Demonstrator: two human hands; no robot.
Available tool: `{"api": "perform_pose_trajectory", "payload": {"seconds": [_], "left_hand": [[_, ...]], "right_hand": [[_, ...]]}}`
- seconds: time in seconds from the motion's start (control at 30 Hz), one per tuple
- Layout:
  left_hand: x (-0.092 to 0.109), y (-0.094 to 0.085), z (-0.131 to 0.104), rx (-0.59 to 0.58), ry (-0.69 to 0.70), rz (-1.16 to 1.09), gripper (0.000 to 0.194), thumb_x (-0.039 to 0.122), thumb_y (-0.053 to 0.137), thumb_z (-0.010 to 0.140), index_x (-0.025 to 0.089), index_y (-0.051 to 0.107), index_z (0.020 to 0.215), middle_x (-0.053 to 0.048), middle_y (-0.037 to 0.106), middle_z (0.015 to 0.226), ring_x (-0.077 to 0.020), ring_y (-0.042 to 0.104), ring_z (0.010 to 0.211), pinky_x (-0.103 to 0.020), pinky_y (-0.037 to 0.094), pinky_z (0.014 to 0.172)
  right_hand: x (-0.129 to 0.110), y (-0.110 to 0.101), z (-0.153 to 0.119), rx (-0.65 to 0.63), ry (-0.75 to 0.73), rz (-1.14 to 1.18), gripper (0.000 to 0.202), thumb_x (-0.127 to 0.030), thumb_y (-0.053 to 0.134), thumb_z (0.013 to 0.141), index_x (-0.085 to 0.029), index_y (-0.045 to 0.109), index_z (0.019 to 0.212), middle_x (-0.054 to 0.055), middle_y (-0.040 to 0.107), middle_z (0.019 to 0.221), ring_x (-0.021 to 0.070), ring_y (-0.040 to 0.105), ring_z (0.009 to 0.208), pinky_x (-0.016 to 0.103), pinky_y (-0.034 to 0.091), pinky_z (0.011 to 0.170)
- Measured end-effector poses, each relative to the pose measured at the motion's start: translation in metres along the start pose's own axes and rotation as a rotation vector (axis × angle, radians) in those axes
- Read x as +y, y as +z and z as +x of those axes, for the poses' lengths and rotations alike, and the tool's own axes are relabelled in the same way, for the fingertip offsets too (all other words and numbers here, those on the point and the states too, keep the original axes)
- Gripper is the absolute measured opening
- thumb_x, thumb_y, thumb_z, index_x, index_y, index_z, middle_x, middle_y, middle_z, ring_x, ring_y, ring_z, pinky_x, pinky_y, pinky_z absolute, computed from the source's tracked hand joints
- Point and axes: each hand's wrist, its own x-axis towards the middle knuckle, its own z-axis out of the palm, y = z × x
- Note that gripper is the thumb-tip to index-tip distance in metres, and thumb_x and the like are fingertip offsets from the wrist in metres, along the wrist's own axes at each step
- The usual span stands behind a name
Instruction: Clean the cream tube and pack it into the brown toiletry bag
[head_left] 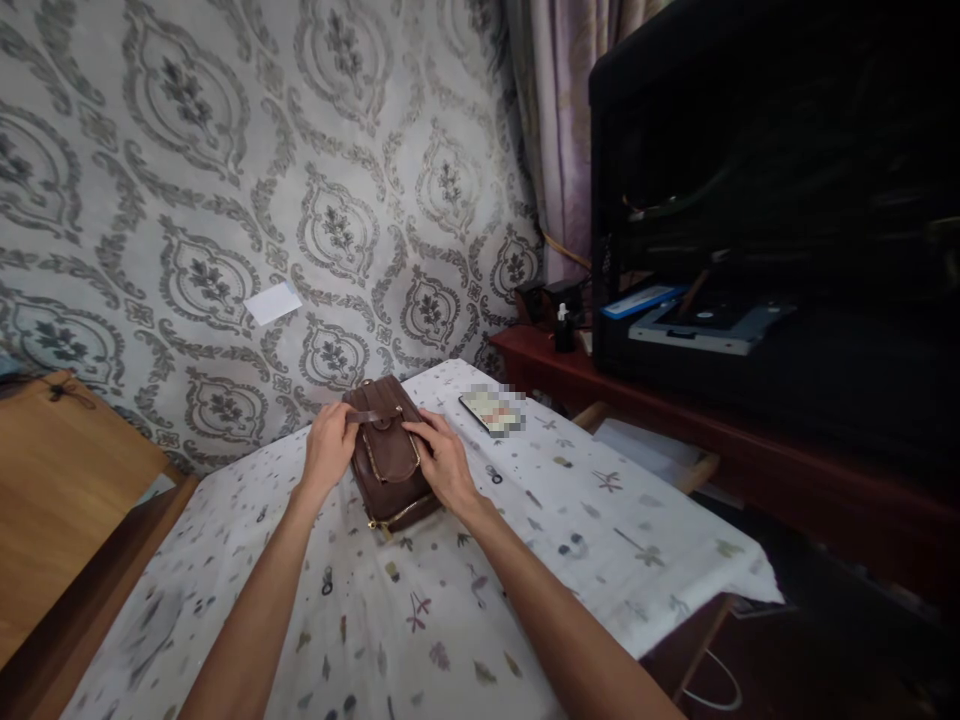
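Note:
A brown leather bag with gold zippers lies on the printed white tablecloth, its front pocket facing up. My left hand is closed at the bag's upper left, pinching a narrow brown strap that runs across the pocket's top. On the right side, my right hand grips the bag's edge, with fingertips resting on the front pocket. Its lower fingers are partly hidden. To the right of the bag, a flat phone-like object lies on the cloth, its face blurred out.
The patterned tablecloth covers the table up to the wallpapered wall. A pulled-out drawer and a dark red cabinet with a large black television-like casing stand at right. A small dropper bottle sits there. A wooden panel stands at left.

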Motion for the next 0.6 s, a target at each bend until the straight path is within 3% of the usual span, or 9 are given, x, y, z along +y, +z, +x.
{"api": "perform_pose_trajectory", "payload": {"seconds": [0.33,0.43,0.6], "left_hand": [[0.016,-0.012,-0.011,-0.036,0.057,0.029,0.016,0.022,0.044,0.092,0.021,0.058,0.084,-0.007,0.06,0.087,-0.0262,0.055,0.089,-0.037,0.042,0.08],[0.016,-0.011,-0.013,-0.032,-0.026,-0.06,0.016,0.023,0.045,0.09,0.02,0.06,0.086,-0.006,0.061,0.088,-0.0249,0.057,0.088,-0.036,0.043,0.078],[0.01,-0.008,-0.007,0.011,-0.24,-0.397,0.019,0.028,0.047,0.087,0.019,0.062,0.095,-0.005,0.066,0.091,-0.0211,0.061,0.085,-0.031,0.046,0.074]], "right_hand": [[-0.001,0.0,0.0,-0.008,0.016,0.007,0.036,-0.013,0.049,0.091,-0.025,0.072,0.115,0.011,0.061,0.133,0.024,0.06,0.123,0.042,0.048,0.106],[-0.002,-0.001,0.0,-0.014,0.023,0.005,0.035,-0.014,0.048,0.092,-0.024,0.073,0.115,0.013,0.061,0.133,0.0243,0.06,0.124,0.042,0.047,0.106],[-0.003,-0.001,0.0,-0.023,0.042,0.014,0.04,-0.011,0.051,0.087,-0.025,0.07,0.119,0.011,0.06,0.134,0.0243,0.059,0.124,0.043,0.046,0.109]]}}
